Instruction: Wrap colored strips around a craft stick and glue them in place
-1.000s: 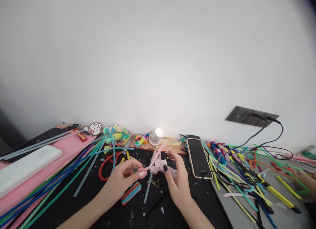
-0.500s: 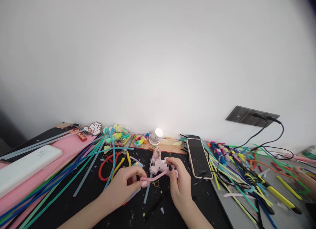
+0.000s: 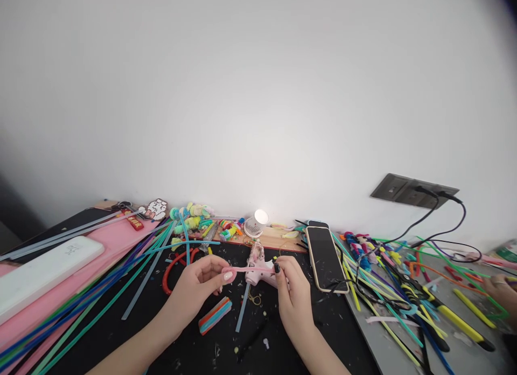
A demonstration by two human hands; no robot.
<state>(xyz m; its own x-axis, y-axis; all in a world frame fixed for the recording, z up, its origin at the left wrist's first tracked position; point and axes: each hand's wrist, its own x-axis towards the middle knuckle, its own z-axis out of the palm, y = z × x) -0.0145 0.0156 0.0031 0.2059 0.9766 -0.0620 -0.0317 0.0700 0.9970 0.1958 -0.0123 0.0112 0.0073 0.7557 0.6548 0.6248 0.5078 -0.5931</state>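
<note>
A pink pipe cleaner (image 3: 248, 269) is stretched level between my two hands. My left hand (image 3: 202, 283) pinches its left end between thumb and fingers, where the strip looks curled. At the other end, my right hand (image 3: 291, 289) grips it with thumb and forefinger. Behind the strip lies a pale pink hot glue gun (image 3: 255, 256), partly covered by my right hand, with a clear glue stick (image 3: 243, 308) sticking out toward me. Below my left hand rests a small striped bundle of orange, blue and white pipe cleaner pieces (image 3: 215, 316) on the black mat.
Red-handled scissors (image 3: 166, 275) and long pipe cleaners (image 3: 133, 262) lie left. A lit cup-shaped lamp (image 3: 257, 223) stands by the wall. Right are a phone (image 3: 325, 259), yellow-black pliers (image 3: 456, 318) and cables (image 3: 460, 213). Another person's hand (image 3: 498, 286) is at the far right.
My left hand has moved up and left, drawing the pink pipe cleaner straight and level. The striped bundle, mostly hidden before, now shows fully on the mat.
</note>
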